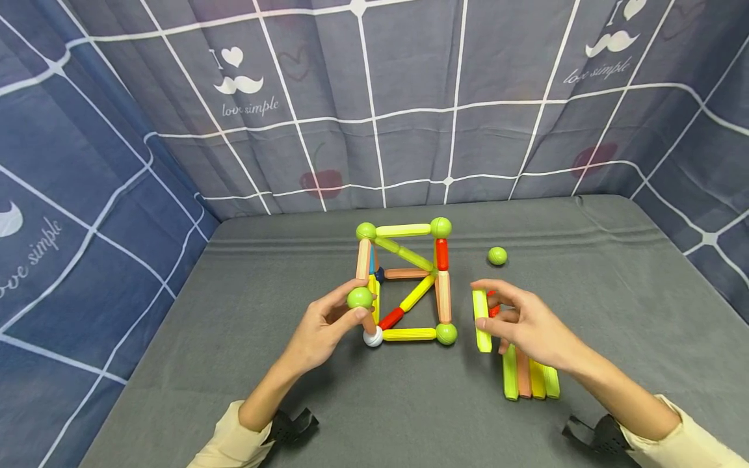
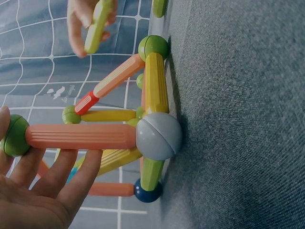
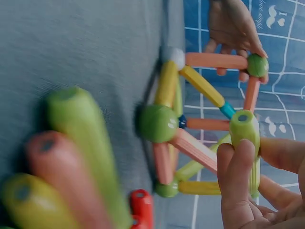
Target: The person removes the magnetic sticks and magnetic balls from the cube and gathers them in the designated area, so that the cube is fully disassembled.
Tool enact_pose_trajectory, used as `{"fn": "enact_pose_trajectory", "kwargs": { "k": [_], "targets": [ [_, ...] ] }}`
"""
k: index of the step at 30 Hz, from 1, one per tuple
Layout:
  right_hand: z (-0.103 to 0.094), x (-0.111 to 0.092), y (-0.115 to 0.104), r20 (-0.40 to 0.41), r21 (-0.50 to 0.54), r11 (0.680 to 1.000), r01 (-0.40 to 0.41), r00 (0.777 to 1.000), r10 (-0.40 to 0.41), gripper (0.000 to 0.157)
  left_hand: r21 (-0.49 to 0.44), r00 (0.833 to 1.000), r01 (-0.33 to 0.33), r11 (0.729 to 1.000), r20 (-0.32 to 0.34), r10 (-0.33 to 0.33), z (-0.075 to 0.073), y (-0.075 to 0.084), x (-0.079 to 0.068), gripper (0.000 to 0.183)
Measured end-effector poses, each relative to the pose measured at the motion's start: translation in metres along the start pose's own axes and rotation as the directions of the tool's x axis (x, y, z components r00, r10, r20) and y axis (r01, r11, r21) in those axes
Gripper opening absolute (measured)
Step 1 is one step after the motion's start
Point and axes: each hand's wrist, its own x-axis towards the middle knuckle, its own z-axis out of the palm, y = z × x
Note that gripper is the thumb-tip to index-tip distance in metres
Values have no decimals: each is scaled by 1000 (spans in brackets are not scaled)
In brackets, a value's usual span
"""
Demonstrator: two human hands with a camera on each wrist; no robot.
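My left hand (image 1: pixel 316 335) pinches a green ball (image 1: pixel 359 298) at the near left corner of a frame of ribbed rods and balls. Below that ball an orange rod (image 2: pixel 81 137) runs down to a white ball (image 1: pixel 373 337) on the cloth. My right hand (image 1: pixel 535 325) holds a yellow-green rod (image 1: pixel 482 325) between thumb and fingers, apart from the frame's right side. In the right wrist view, that rod's near end shows a dark round spot. A green ball (image 1: pixel 446 334) forms the frame's near right corner, and a yellow rod (image 1: pixel 409 335) links it to the white ball.
Several loose rods (image 1: pixel 510 377) lie side by side under my right forearm. Short red rods (image 3: pixel 141 205) lie near them. A loose green ball (image 1: pixel 497 255) sits behind my right hand. Patterned cloth (image 1: pixel 409 97) hangs at the back and sides.
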Motion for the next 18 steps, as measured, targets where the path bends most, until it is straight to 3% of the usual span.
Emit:
{"fn": "enact_pose_trajectory", "kwargs": {
  "k": [2,9,18],
  "targets": [
    [3,-6,6,25,-20,1000,6,1000,-6,51,3,1000,4,1000,-2,-4,0,1,0,44],
    [6,-18,21,104,-38,995,-95,990,99,55,-1,1000,-2,1000,-1,2,0,-2,0,43],
    [7,-24,33,49,-196,981,4,999,5,56,3,1000,-5,1000,-2,5,0,-1,0,44]
  ]
}}
